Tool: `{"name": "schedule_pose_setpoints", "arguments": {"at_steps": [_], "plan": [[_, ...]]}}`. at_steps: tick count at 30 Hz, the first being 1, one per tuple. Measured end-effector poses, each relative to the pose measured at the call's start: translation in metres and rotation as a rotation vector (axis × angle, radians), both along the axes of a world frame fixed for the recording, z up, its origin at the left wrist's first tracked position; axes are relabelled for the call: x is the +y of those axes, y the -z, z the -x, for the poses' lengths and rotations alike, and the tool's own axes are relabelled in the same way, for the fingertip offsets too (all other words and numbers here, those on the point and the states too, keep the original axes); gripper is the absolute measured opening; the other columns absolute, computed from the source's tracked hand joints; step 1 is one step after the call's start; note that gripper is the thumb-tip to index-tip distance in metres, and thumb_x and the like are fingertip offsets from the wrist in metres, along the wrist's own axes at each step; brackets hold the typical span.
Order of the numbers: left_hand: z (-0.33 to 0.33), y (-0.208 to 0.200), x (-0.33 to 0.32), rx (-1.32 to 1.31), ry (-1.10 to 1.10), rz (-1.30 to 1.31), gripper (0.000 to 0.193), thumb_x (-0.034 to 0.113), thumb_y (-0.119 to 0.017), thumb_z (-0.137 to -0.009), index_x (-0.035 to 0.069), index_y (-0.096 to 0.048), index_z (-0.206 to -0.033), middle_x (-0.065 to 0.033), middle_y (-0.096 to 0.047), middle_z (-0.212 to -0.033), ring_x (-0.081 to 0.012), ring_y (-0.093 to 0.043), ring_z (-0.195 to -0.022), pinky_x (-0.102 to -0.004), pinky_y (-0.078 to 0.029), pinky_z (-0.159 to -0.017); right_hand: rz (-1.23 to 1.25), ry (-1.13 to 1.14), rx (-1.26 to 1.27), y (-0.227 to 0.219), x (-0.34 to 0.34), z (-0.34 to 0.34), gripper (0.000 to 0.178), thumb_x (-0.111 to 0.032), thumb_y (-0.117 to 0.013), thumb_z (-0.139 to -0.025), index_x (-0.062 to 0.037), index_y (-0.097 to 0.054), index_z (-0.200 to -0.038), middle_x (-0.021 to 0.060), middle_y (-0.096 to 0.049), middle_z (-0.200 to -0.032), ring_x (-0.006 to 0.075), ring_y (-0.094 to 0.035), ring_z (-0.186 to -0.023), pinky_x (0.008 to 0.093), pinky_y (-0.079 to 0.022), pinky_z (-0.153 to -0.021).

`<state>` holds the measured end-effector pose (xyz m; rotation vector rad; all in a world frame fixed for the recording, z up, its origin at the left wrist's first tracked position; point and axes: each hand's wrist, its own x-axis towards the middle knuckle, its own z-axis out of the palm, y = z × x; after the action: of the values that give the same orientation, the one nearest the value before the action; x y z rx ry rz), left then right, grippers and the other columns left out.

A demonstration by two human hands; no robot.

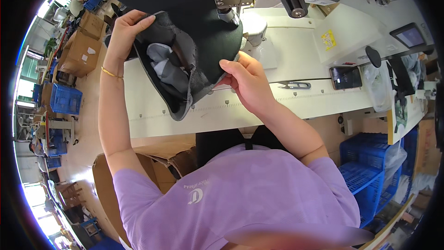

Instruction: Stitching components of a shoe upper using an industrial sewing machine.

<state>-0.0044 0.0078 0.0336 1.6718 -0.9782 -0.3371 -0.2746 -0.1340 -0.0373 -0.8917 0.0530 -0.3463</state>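
Observation:
A dark fabric piece (210, 48), shaped like a bag or a garment part, lies across the sewing machine bed. Its grey inner lining and light grey inner cloth (169, 67) show through a wide opening on the near left. My left hand (127, 30) pinches the raised left edge between thumb and fingers. Along the right edge, just in front of the needle area, my right hand (245, 76) grips the cloth with thumb on top. The presser foot (229, 17) stands at the fabric's right margin; whether it presses down I cannot tell.
Thread snips (294, 85) and a phone (346, 78) lie right of my hand on the white table (273, 99), which has a ruler strip. A plastic bag (377, 88) hangs at the right. Blue crates (363, 176) stand below. An open cardboard box (162, 178) sits beside my lap.

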Motion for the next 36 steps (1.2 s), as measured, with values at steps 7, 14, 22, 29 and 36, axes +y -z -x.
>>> {"name": "schedule_pose_setpoints", "arguments": {"at_steps": [7, 14, 22, 29, 36], "plan": [[0.002, -0.012, 0.0, -0.066, -0.02, 0.006, 0.017, 0.012, -0.07, -0.082, 0.0, -0.068, -0.094, -0.0016, -0.067, -0.088, -0.0071, -0.06, -0.08, -0.0208, -0.046, -0.074, -0.043, 0.018, -0.023, -0.002, -0.006, -0.004, 0.015, -0.013, -0.05, -0.093, 0.0007, -0.055, -0.099, 0.0079, -0.063, -0.092, 0.0136, -0.064, -0.082, 0.0298, -0.054, -0.074], [0.024, -0.025, 0.018, -0.088, -0.076, -0.032, 0.022, 0.008, -0.069, -0.082, -0.001, -0.068, -0.103, -0.0042, -0.068, -0.094, -0.0078, -0.061, -0.084, -0.0197, -0.047, -0.077, 0.037, 0.097, 0.025, -0.003, -0.005, 0.002, 0.023, -0.022, -0.048, -0.096, -0.0012, -0.057, -0.104, 0.0027, -0.061, -0.091, 0.0075, -0.057, -0.081, 0.025, -0.049, -0.073], [0.038, -0.024, 0.024, -0.105, -0.115, 0.027, 0.024, 0.005, -0.069, -0.081, -0.001, -0.067, -0.104, -0.0047, -0.068, -0.093, -0.0077, -0.061, -0.083, -0.0195, -0.048, -0.076, 0.336, 0.263, -0.023, -0.002, 0.018, 0.017, 0.028, -0.025, -0.047, -0.098, -0.0011, -0.054, -0.112, -0.0048, -0.05, -0.081, 0.0012, -0.039, -0.072, 0.0184, -0.033, -0.063], [0.067, -0.031, 0.03, -0.12, -0.244, 0.063, 0.021, 0.003, -0.069, -0.08, -0.001, -0.068, -0.101, -0.0046, -0.068, -0.091, -0.0074, -0.061, -0.081, -0.0189, -0.047, -0.075, 0.341, 0.202, 0.085, -0.006, -0.001, 0.021, 0.033, -0.019, -0.044, -0.098, 0.0026, -0.052, -0.122, 0.001, -0.059, -0.104, 0.0042, -0.049, -0.092, 0.0201, -0.039, -0.083], [0.07, -0.029, 0.029, -0.065, -0.3, 0.091, 0.021, 0.003, -0.069, -0.08, -0.003, -0.067, -0.1, -0.0054, -0.068, -0.088, -0.0068, -0.061, -0.078, -0.0178, -0.047, -0.073, 0.369, 0.255, 0.043, -0.004, -0.008, 0.013, 0.031, -0.021, -0.043, -0.098, 0.0004, -0.056, -0.116, -0.0052, -0.055, -0.087, -0.0003, -0.042, -0.075, 0.0178, -0.036, -0.067]]}}
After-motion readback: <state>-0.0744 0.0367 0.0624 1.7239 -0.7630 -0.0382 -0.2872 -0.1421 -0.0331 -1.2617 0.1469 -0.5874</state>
